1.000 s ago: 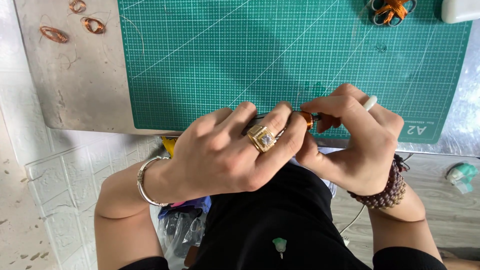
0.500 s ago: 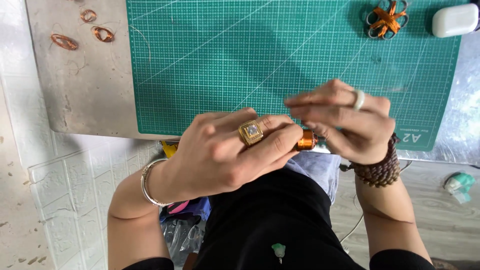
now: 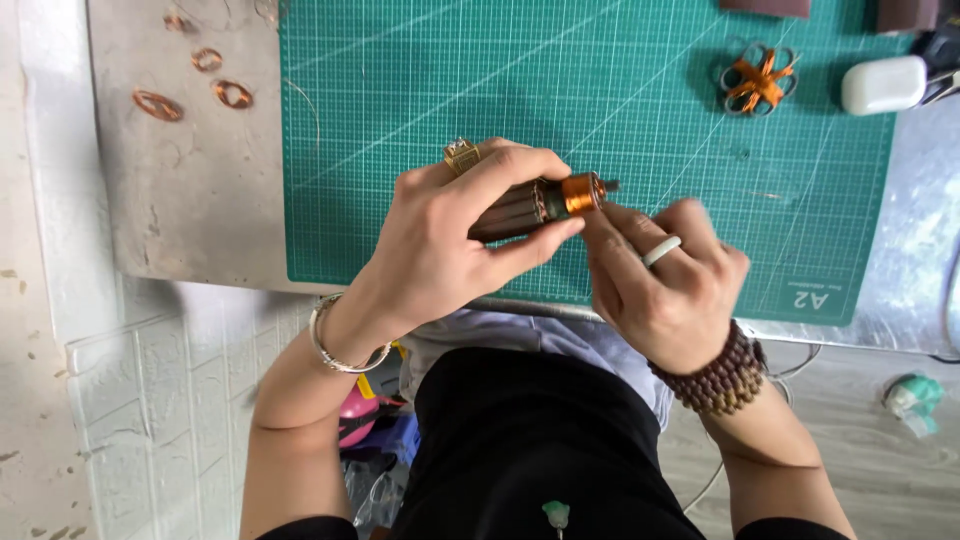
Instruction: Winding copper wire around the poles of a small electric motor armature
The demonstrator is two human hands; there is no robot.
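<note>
Two hands meet at the middle of the frame over the lower part of a green cutting mat (image 3: 420,90). The left hand (image 3: 450,240) is closed around a dark cylindrical mandrel (image 3: 510,208), thumb below and forefinger above, so the tool lies nearly level with its tip pointing right. A coil of copper wire (image 3: 578,193) sits wound on the mandrel near that tip, just clear of the left fingertips; this grip appears chosen to leave the coil exposed and steady. The right hand (image 3: 665,290) is curled narrow, its fingertips brought up against the coil from below and right. Whether it pinches a wire end cannot be told; no loose strand is visible. A square gold ring (image 3: 461,153) shows on the left hand, a white ring (image 3: 661,250) on the right, a metal bangle (image 3: 340,345) and a beaded bracelet (image 3: 722,375) at the wrists.

Surroundings: three small copper rings (image 3: 200,85) lie on the grey tabletop (image 3: 180,200) at upper left, well apart from the hands. At upper right, a wire flower bound with an orange tie (image 3: 757,78) rests on the mat, with a white case (image 3: 883,84) just beside it at the mat's edge. A teal object (image 3: 912,397) lies on the floor at lower right. Nothing on the mat lies between the hands and these items; work is held above the surface.
</note>
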